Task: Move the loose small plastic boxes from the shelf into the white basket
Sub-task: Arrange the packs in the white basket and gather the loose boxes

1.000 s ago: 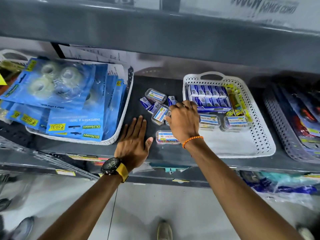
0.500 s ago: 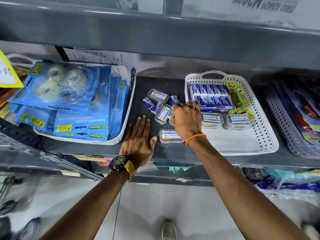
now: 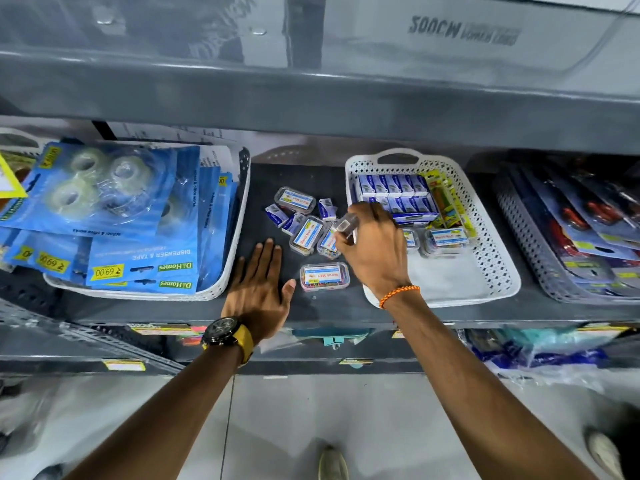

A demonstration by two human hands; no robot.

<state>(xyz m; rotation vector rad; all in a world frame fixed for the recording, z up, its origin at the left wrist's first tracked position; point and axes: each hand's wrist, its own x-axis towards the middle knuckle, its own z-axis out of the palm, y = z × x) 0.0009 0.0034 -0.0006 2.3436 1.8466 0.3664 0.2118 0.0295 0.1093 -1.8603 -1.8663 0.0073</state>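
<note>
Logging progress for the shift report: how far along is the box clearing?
Early. Done: two clear boxes already sit in the white basket. In hand: the right hand pinches one small box at the basket's left edge; the left hand lies flat on the shelf. Left: four clear boxes, like the nearest one, plus a few small blue cartons.
</note>
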